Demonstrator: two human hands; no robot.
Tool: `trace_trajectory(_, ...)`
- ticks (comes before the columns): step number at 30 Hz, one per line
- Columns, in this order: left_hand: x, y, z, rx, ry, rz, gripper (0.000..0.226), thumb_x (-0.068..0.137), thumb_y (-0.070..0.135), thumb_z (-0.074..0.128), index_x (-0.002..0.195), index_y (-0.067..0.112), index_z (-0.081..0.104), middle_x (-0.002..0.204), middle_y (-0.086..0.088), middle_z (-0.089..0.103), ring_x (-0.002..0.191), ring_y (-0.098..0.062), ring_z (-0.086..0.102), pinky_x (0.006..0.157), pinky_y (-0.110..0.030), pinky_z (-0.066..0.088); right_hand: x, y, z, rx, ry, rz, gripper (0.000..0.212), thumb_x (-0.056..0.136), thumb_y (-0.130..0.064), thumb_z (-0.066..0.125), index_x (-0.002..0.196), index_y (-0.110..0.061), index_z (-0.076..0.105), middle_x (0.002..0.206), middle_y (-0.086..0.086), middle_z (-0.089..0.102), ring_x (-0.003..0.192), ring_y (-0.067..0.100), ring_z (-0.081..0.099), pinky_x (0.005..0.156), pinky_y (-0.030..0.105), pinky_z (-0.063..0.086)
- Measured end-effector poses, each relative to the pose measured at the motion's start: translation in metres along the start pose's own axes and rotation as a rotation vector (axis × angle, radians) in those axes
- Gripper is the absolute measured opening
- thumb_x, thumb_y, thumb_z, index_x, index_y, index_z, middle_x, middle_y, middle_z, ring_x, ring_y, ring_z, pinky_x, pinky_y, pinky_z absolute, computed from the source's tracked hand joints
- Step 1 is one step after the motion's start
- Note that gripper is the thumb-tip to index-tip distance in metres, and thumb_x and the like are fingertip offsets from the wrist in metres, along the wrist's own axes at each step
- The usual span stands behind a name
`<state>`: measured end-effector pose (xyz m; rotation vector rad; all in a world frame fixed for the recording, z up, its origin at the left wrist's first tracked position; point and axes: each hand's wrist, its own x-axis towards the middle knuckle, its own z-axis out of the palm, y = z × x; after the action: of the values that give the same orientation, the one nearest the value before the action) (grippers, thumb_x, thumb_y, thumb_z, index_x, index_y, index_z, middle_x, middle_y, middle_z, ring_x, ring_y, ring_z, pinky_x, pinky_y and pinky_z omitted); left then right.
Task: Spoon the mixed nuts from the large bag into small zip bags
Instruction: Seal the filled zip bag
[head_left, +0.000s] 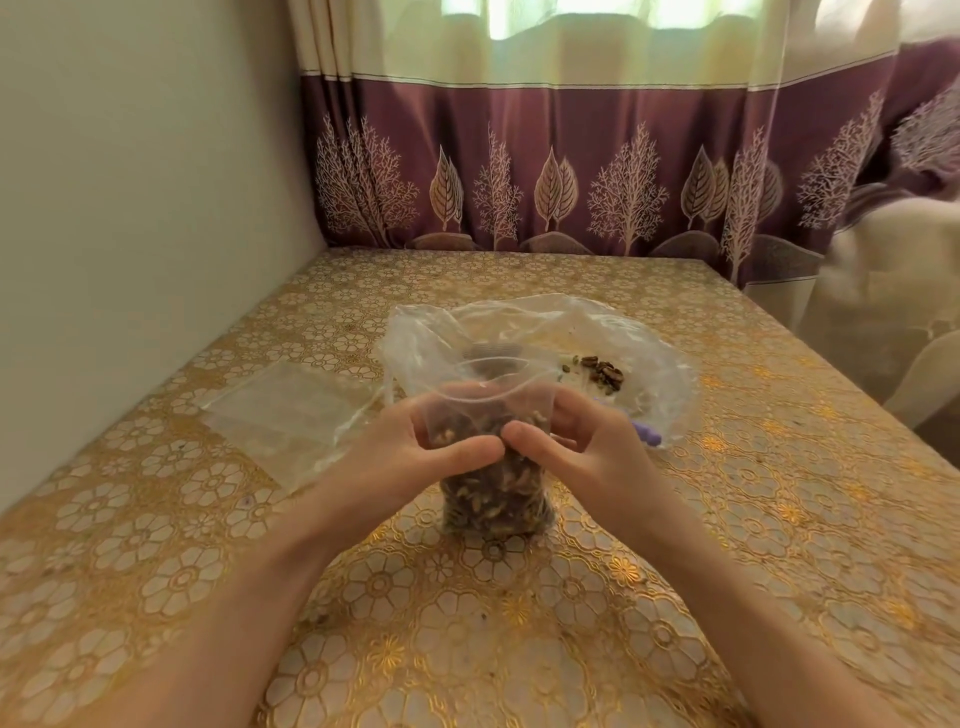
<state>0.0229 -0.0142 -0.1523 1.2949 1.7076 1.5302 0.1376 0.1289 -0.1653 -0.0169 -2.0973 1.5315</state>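
Progress is judged to be well advanced: the large bag (597, 332), spread open and slumped on the table (779, 519) beyond the hands, is seen to hold only a small scatter of mixed nuts (602, 371), while one small zip bag (493, 467) is filled to well over half its height. This filled bag is stood upright on the tabletop near the middle of the view, its long axis vertical and its mouth pointed up — the zip strip gapes open and wavy, so sealing is judged to be the step in hand. The bag is held from both sides: the left hand (415, 447) is wrapped round its left edge with the thumb laid across the front, and the right hand (582, 436) is clamped on its right edge, thumb likewise pressed to the front, the two thumb tips nearly touching. A flat stack of empty zip bags (280, 415) is left lying to the left, near the wall — more filling may be intended, though few nuts remain. A purple object (647, 434), perhaps the spoon, is glimpsed behind the right hand; it cannot be identified for certain.
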Motion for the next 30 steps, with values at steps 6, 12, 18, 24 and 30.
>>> trace_trajectory(6, -0.001, 0.004, 0.010, -0.036, 0.196, 0.064, 0.018, 0.068, 0.032, 0.069, 0.085, 0.033, 0.076, 0.097, 0.016, 0.072, 0.092, 0.001, 0.066, 0.071, -0.009, 0.049, -0.002, -0.003, 0.004, 0.002, 0.150, -0.079, 0.012, 0.079, -0.029, 0.063, 0.087, -0.026, 0.070, 0.082, -0.012, 0.074, 0.080, 0.005, 0.070, 0.067, 0.013, 0.051)
trace_trajectory(12, 0.003, 0.005, 0.018, -0.166, 0.392, 0.051, 0.013, 0.053, 0.043, 0.071, 0.062, 0.034, 0.075, 0.069, 0.008, 0.073, 0.066, -0.001, 0.067, 0.057, -0.011, 0.049, 0.000, -0.006, 0.006, 0.049, 0.269, -0.038, 0.019, 0.079, -0.035, 0.059, 0.075, -0.026, 0.075, 0.073, 0.008, 0.072, 0.070, 0.017, 0.066, 0.064, 0.024, 0.050)
trace_trajectory(18, 0.002, 0.002, 0.019, -0.187, 0.492, 0.065, 0.020, 0.055, 0.050, 0.068, 0.064, 0.033, 0.076, 0.068, 0.005, 0.073, 0.064, -0.004, 0.067, 0.058, -0.013, 0.050, 0.001, -0.004, 0.005, 0.189, 0.195, 0.024, 0.028, 0.081, -0.036, 0.056, 0.086, -0.018, 0.076, 0.090, 0.003, 0.071, 0.092, 0.014, 0.064, 0.081, 0.024, 0.049)
trace_trajectory(24, 0.002, 0.002, 0.019, -0.170, 0.565, 0.042, 0.023, 0.066, 0.050, 0.061, 0.067, 0.033, 0.076, 0.069, 0.002, 0.073, 0.065, -0.011, 0.070, 0.060, -0.016, 0.053, 0.001, -0.009, 0.008, 0.236, 0.191, 0.011, 0.021, 0.078, -0.035, 0.057, 0.083, -0.027, 0.077, 0.081, -0.002, 0.074, 0.084, 0.006, 0.066, 0.079, 0.017, 0.049)
trace_trajectory(30, -0.001, 0.005, 0.006, -0.165, 0.526, 0.051, 0.018, 0.056, 0.041, 0.070, 0.068, 0.028, 0.076, 0.070, -0.001, 0.073, 0.064, -0.013, 0.070, 0.059, -0.020, 0.056, 0.000, -0.012, 0.007, 0.135, 0.312, -0.069, 0.010, 0.072, -0.027, 0.064, 0.079, -0.029, 0.071, 0.068, -0.009, 0.072, 0.065, 0.004, 0.067, 0.062, 0.014, 0.053)
